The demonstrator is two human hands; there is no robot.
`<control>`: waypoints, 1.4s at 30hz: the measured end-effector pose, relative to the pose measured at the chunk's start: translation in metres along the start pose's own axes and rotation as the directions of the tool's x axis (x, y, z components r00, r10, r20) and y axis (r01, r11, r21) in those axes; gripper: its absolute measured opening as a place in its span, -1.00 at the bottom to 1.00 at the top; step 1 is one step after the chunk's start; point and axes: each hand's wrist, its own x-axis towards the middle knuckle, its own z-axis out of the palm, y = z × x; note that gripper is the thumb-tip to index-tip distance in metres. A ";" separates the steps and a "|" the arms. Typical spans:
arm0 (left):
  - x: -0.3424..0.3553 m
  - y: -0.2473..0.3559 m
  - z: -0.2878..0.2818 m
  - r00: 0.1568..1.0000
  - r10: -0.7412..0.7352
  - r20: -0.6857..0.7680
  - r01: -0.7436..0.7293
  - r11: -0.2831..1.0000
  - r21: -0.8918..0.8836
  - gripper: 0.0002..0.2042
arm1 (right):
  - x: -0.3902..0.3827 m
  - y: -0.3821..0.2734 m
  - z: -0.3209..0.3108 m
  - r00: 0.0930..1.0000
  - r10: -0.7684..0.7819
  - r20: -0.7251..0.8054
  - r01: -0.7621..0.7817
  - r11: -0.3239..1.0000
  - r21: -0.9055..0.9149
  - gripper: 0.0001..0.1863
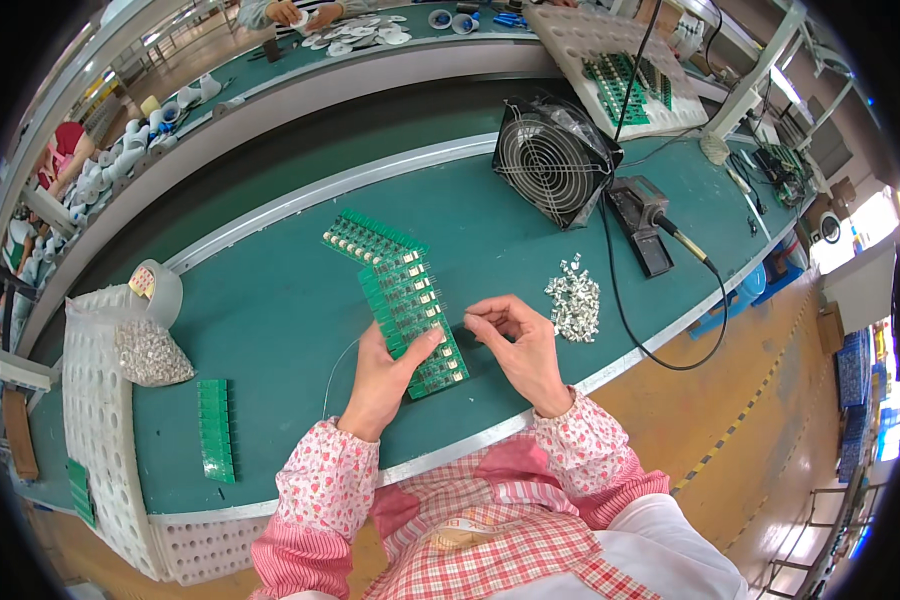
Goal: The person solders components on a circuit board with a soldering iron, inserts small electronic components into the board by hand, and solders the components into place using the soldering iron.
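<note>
My left hand [378, 380] is closed on the lower left part of a green circuit board panel [407, 300], its thumb lying across the face. Rows of small white parts run along this panel, and thin pins stick out from its right edge. My right hand [526, 350] is just right of that edge, thumb and fingertips pinched together; whatever they hold is too small or hidden. Beyond the held panel, a second green panel [358, 236] with white parts lies on the table. A pile of small white connectors [575, 305] is to the right of my right hand.
A black fan [552, 165] stands at the back right, beside a soldering iron [682, 240] in its holder [650, 250]. Left are a green board strip [216, 430], a bag of small parts [152, 352], a tape roll [162, 292] and white foam trays [100, 420]. A person's hands [286, 14] work across.
</note>
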 end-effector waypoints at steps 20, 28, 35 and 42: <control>0.000 0.000 0.001 0.992 0.128 -0.009 -0.125 0.976 0.180 -0.77 | 0.002 -0.002 0.013 0.960 0.157 0.234 -0.249 0.861 0.444 -0.85; -0.001 -0.001 0.000 0.986 0.166 -0.003 -0.161 0.964 0.213 -0.79 | 0.002 -0.004 0.011 0.946 0.163 0.279 -0.285 0.827 0.484 -0.84; -0.003 0.003 0.005 0.980 0.198 0.009 -0.194 0.943 0.269 -0.79 | 0.003 -0.004 0.013 0.947 0.144 0.286 -0.267 0.848 0.458 -0.83; -0.005 0.002 0.005 0.977 0.211 0.031 -0.212 0.940 0.266 -0.77 | 0.000 -0.002 0.014 0.942 0.156 0.298 -0.282 0.849 0.446 -0.84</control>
